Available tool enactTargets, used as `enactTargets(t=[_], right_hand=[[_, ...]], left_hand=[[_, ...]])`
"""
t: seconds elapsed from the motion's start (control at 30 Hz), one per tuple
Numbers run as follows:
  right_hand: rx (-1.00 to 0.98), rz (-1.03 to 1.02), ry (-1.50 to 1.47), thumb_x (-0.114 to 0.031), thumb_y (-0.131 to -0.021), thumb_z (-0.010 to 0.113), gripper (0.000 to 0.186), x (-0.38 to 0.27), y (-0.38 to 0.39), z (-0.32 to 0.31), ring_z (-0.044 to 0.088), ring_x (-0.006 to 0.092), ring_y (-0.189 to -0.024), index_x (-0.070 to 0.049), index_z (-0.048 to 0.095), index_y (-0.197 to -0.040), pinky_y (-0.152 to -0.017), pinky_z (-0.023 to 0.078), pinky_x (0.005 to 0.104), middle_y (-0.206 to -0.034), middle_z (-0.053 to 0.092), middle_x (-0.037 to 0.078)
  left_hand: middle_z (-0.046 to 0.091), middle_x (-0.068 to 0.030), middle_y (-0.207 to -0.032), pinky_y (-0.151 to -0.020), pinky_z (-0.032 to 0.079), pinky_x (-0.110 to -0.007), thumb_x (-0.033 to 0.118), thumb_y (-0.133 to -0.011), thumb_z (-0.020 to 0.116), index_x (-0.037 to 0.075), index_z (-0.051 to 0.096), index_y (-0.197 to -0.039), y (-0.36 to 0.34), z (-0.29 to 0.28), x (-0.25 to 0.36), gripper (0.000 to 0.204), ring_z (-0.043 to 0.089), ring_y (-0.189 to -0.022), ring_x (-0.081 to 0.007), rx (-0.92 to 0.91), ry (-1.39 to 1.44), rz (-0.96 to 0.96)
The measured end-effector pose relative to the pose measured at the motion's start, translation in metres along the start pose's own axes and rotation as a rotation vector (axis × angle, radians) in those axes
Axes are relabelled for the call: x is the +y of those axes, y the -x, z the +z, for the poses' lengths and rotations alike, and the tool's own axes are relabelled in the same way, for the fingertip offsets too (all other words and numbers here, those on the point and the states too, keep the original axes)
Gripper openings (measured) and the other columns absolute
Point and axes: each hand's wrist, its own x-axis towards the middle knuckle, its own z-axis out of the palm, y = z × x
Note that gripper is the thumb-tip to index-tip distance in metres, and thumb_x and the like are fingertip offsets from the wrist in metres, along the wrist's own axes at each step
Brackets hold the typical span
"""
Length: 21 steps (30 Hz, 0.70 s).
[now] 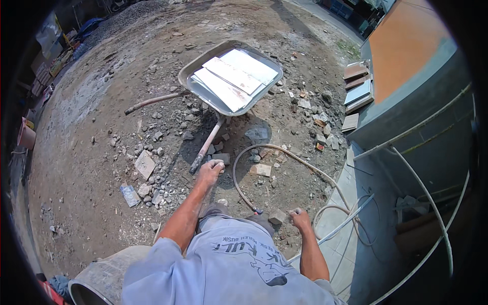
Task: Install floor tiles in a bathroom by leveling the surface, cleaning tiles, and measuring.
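A grey wheelbarrow (189, 65) stands ahead of me, with white tiles (235, 76) lying overlapped in its tray. Its two worn handles point back toward me. My left hand (211, 172) is curled into a loose fist just right of the end of the nearer handle (206, 145), apart from it as far as I can see. Nothing shows in that hand. Lower on the right, my right hand (300, 218) hangs with its fingers curled and nothing visible in them. Beside it a grey stone block (277, 217) lies on the ground.
A beige hose (305, 161) loops over the rubble to my right, onto a tiled strip (338, 241). Stacked tiles (359, 91) lean by the orange and grey wall (406, 51). Broken tile (145, 164) and stones lie left. A drum-like container (109, 272) stands behind my left arm.
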Motion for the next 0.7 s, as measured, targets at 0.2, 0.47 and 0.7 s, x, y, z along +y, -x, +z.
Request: enactTargets(t=[0.2,0.47,0.7], right_hand=[[-0.001,0.334,-0.412,-0.017,-0.083,0.057,0.014,0.001,-0.103,-0.057,0.059,0.0192,-0.057,-0.003,0.056,-0.085,-0.047,0.047,0.0304,-0.071,0.061,0.009],[-0.161,0.168,0.028,-0.015,-0.083,0.058,0.015,-0.122,-0.345,-0.141,0.056,0.0157,-0.053,-0.001,0.058,-0.079,-0.045,0.043,0.0288,-0.063,0.059,0.006],[-0.096,-0.242,0.403,-0.03,-0.08,0.057,0.03,-0.277,-0.591,-0.222,0.062,0.0331,-0.077,-0.001,0.063,-0.088,-0.07,0.047,0.0397,-0.081,0.063,0.022]], left_hand=[[0.065,-0.0096,-0.087,-0.073,0.046,-0.029,0.026,-0.083,0.058,0.003,0.061,-0.107,-0.158,0.064,0.07,0.034,0.06,-0.079,-0.0142,-0.057,-0.203,0.127],[0.063,-0.0093,-0.077,-0.068,0.046,-0.028,0.023,-0.082,0.057,0.0,0.063,-0.101,-0.296,0.07,-0.013,0.031,0.059,-0.074,-0.0132,0.31,-0.13,-0.086],[0.065,-0.0138,-0.095,-0.081,0.045,-0.033,0.025,-0.081,0.057,0.004,0.063,-0.103,-0.416,0.144,0.038,0.032,0.061,-0.09,-0.0248,0.59,-0.304,-0.215]])
